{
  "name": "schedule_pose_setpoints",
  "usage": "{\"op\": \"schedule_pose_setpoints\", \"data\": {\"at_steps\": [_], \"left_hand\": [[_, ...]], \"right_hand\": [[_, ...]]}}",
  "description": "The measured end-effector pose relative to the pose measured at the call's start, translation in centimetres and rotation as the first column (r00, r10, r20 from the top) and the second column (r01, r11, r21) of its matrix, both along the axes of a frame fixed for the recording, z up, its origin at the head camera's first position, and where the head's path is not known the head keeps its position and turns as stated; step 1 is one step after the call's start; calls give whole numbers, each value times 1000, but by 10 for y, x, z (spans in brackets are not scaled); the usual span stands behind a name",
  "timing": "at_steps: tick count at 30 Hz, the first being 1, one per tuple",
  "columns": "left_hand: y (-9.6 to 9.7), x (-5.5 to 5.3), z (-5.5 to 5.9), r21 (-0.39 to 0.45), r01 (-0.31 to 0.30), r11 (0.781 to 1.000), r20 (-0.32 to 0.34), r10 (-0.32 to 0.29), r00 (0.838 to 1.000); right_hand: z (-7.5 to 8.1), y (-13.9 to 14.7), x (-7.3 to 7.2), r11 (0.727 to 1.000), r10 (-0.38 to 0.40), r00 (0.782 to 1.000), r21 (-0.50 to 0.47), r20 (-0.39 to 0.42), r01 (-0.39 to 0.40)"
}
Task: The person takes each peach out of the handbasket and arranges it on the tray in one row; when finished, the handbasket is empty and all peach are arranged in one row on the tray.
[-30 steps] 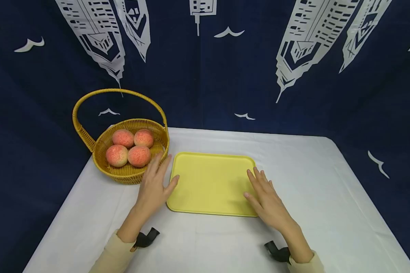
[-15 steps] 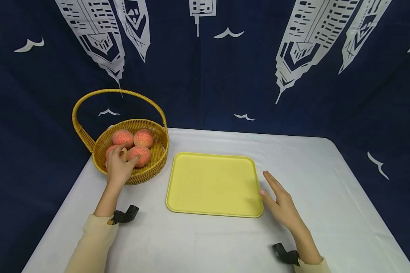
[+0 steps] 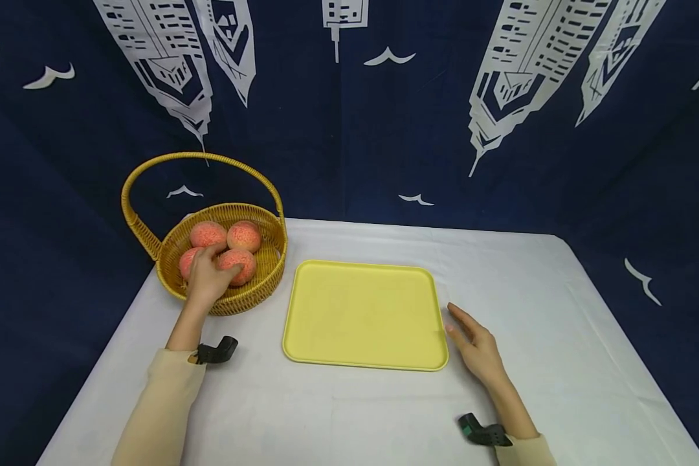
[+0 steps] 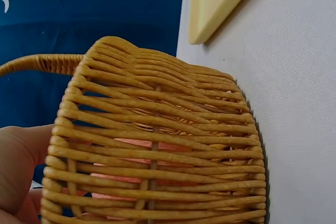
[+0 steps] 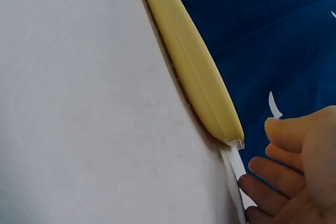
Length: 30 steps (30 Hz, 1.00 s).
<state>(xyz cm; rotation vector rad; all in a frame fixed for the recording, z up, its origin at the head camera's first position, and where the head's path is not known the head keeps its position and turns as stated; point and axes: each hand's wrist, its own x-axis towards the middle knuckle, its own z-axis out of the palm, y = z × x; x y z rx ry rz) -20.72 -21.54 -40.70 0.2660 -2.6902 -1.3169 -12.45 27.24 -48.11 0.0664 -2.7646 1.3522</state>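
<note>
The wicker basket [image 3: 241, 303] on the left has several pinkish-orange peaches in it. My left hand [image 3: 205, 279] reaches over its front rim and grips the front right peach [image 3: 243, 264], thumb on the near side and fingers behind. Its palm partly covers the front left peach [image 3: 187, 260]. In the left wrist view the woven wall [image 4: 157, 166] hides most of the fingers, and pink shows through the gaps. My right hand [image 3: 480, 349], fingers loosely bent and holding nothing, hovers beside the right edge of the yellow tray [image 3: 361, 317].
A tall arched handle [image 3: 200, 155] rises over the basket. White cloth [image 3: 338, 414] covers the table, whose far edge meets a dark blue curtain [image 3: 373, 129] with white prints. The tray lies flat just right of the basket.
My left hand has gone from the basket's right front rim into it, and its fingers have closed on the front right peach. My right hand has drawn off the tray to the right.
</note>
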Motion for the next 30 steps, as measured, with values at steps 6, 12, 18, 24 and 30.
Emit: {"op": "schedule_pose_setpoints", "data": {"at_steps": [6, 12, 18, 24, 30], "left_hand": [[-4, -6, -5, 13, 3, 1000, 48, -4, 999], [-3, -12, -7, 5, 20, 1000, 95, -20, 995], [-2, -14, -7, -27, 5, 1000, 111, -1, 994], [0, -13, -6, -46, 6, 999, 111, 0, 994], [-2, -7, -2, 25, -52, 998, 51, 51, 997]], "right_hand": [[-12, -2, -3, 998, -38, 998, 42, -41, 39], [-13, -4, 0, 993, -63, 995, 94, -74, 70], [-15, -4, -1, 992, -48, 991, 109, -126, 62], [-15, -5, -1, 991, -36, 988, 125, -152, 55], [-15, -6, -1, 991, -38, 986, 118, -160, 58]]}}
